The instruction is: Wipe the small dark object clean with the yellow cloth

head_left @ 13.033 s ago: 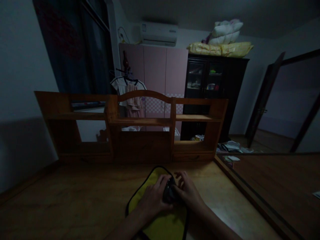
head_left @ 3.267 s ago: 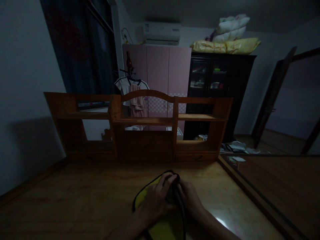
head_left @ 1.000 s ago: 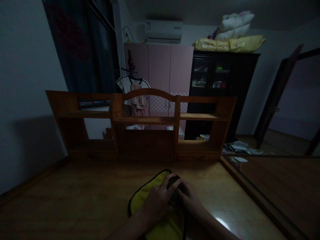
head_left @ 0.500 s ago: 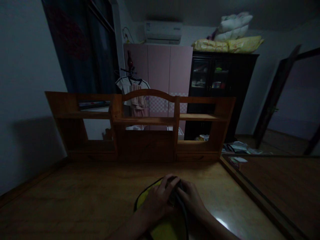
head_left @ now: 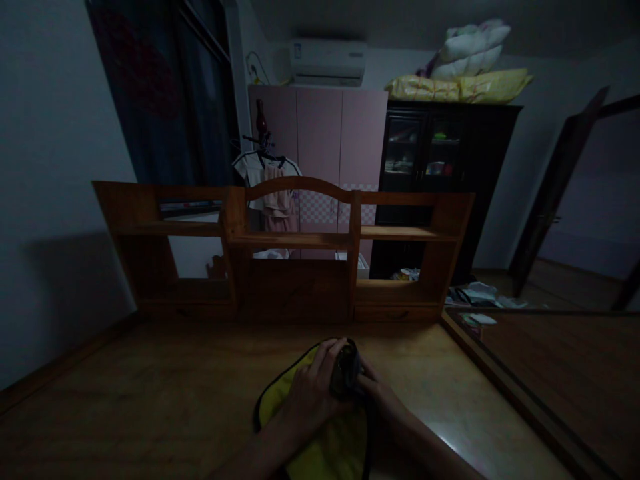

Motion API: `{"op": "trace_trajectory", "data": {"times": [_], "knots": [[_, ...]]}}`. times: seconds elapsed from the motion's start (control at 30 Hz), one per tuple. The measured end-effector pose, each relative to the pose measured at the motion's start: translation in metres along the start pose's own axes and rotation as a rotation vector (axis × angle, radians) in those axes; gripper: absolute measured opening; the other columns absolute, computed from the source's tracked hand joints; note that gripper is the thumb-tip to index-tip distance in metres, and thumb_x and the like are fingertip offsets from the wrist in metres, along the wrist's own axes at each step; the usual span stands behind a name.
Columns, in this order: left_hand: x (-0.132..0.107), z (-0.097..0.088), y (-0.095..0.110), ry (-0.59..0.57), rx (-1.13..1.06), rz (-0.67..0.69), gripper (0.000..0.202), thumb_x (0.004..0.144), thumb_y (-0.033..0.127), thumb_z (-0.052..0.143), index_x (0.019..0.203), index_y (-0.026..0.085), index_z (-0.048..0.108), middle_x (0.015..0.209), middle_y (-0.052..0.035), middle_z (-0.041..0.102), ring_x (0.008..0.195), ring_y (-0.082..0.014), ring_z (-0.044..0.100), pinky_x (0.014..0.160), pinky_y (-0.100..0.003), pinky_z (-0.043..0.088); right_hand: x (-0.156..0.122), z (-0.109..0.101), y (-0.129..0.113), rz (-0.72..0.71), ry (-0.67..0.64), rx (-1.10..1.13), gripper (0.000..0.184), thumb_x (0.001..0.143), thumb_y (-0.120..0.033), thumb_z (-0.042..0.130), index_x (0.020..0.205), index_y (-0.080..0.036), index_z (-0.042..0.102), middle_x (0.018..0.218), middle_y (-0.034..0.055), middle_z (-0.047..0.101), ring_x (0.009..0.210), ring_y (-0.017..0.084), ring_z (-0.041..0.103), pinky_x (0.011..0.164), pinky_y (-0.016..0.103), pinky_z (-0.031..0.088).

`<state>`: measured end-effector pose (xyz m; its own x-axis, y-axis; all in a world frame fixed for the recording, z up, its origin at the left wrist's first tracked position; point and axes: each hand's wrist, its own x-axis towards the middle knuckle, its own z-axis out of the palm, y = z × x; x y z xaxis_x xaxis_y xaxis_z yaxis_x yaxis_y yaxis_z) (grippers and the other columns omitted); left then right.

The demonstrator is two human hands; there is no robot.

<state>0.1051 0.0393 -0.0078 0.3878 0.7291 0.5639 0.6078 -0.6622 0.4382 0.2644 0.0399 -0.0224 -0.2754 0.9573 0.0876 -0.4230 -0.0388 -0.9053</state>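
A yellow cloth [head_left: 280, 393] with dark edging hangs over and under my hands, above the wooden tabletop. From the left, my left hand [head_left: 315, 380] curls its fingers around a dark glossy object [head_left: 344, 370] with a rounded, lens-like face; the dim light hides its exact kind. My right hand [head_left: 377, 393] is closed on the right side of that object, with a dark fold of the cloth at its fingers. Part of the right fingers is hidden behind the object and the fold.
A wooden shelf unit [head_left: 295, 240] with open compartments stands along the far edge of the tabletop [head_left: 150, 387]. A raised wooden edge [head_left: 500, 380] runs down the right side. Beyond are hanging clothes [head_left: 275, 187], a pink wardrobe [head_left: 320, 140] and a dark cabinet [head_left: 450, 153].
The dark object has turned so its glossy face shows between my hands. The cloth spreads farther left, and my right fingers have slid lower along the object's side.
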Motion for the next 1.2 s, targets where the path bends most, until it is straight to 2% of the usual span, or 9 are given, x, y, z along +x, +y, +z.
{"op": "trace_trajectory", "data": {"times": [0.17, 0.4, 0.67, 0.77, 0.9, 1.03, 1.2], "knots": [[0.001, -0.002, 0.002, 0.005, -0.018, 0.038, 0.089, 0.067, 0.025, 0.076, 0.140, 0.028, 0.026, 0.137, -0.0086, 0.043, 0.124, -0.0270, 0.046, 0.097, -0.042, 0.047, -0.010, 0.011, -0.011, 0.019, -0.068, 0.057, 0.053, 0.073, -0.018, 0.060, 0.125, -0.028, 0.055, 0.112, 0.0026, 0.067, 0.102, 0.023, 0.063, 0.091, 0.035, 0.047], [0.001, -0.005, 0.003, -0.046, 0.016, 0.023, 0.092, 0.064, 0.026, 0.078, 0.140, 0.029, 0.026, 0.136, -0.0082, 0.044, 0.118, -0.0281, 0.051, 0.096, -0.043, 0.048, -0.001, -0.006, 0.003, -0.017, -0.017, -0.089, 0.065, 0.065, -0.011, 0.059, 0.128, -0.026, 0.053, 0.117, 0.0027, 0.066, 0.111, 0.026, 0.057, 0.096, 0.041, 0.044], [0.001, -0.005, 0.003, -0.069, 0.039, 0.015, 0.093, 0.062, 0.025, 0.077, 0.140, 0.028, 0.026, 0.137, -0.0089, 0.044, 0.117, -0.0295, 0.052, 0.095, -0.043, 0.048, -0.002, -0.012, 0.000, -0.065, -0.014, -0.248, 0.060, 0.067, -0.010, 0.061, 0.125, -0.024, 0.057, 0.123, 0.0036, 0.063, 0.116, 0.027, 0.054, 0.102, 0.042, 0.039], [-0.001, -0.004, 0.004, -0.052, 0.025, 0.016, 0.089, 0.064, 0.025, 0.075, 0.139, 0.027, 0.027, 0.136, -0.0092, 0.045, 0.117, -0.0288, 0.052, 0.095, -0.043, 0.048, -0.002, -0.010, -0.003, -0.063, -0.017, -0.241, 0.051, 0.071, -0.015, 0.065, 0.121, -0.023, 0.060, 0.122, 0.0040, 0.064, 0.116, 0.027, 0.054, 0.102, 0.041, 0.039], [-0.002, -0.002, 0.004, -0.015, 0.006, 0.010, 0.088, 0.065, 0.025, 0.075, 0.139, 0.027, 0.027, 0.138, -0.0091, 0.044, 0.122, -0.0283, 0.049, 0.097, -0.042, 0.047, -0.002, -0.008, -0.007, -0.057, -0.058, -0.161, 0.040, 0.082, -0.033, 0.062, 0.120, -0.021, 0.060, 0.118, 0.0057, 0.065, 0.113, 0.027, 0.057, 0.099, 0.042, 0.041], [-0.002, -0.002, 0.003, 0.028, -0.004, -0.020, 0.088, 0.063, 0.027, 0.078, 0.137, 0.027, 0.029, 0.136, -0.0077, 0.047, 0.122, -0.0273, 0.049, 0.098, -0.041, 0.046, 0.000, -0.007, -0.006, -0.054, -0.047, -0.073, 0.038, 0.085, -0.038, 0.055, 0.116, -0.020, 0.062, 0.113, 0.0065, 0.067, 0.108, 0.027, 0.059, 0.099, 0.042, 0.041], [-0.001, -0.002, 0.003, 0.077, -0.003, -0.110, 0.082, 0.065, 0.027, 0.074, 0.136, 0.027, 0.032, 0.132, -0.0066, 0.052, 0.113, -0.0274, 0.056, 0.093, -0.040, 0.049, 0.000, -0.004, 0.000, 0.028, -0.064, 0.094, 0.036, 0.084, -0.040, 0.045, 0.102, -0.018, 0.067, 0.096, 0.0080, 0.071, 0.094, 0.028, 0.064, 0.088, 0.043, 0.048]]}}
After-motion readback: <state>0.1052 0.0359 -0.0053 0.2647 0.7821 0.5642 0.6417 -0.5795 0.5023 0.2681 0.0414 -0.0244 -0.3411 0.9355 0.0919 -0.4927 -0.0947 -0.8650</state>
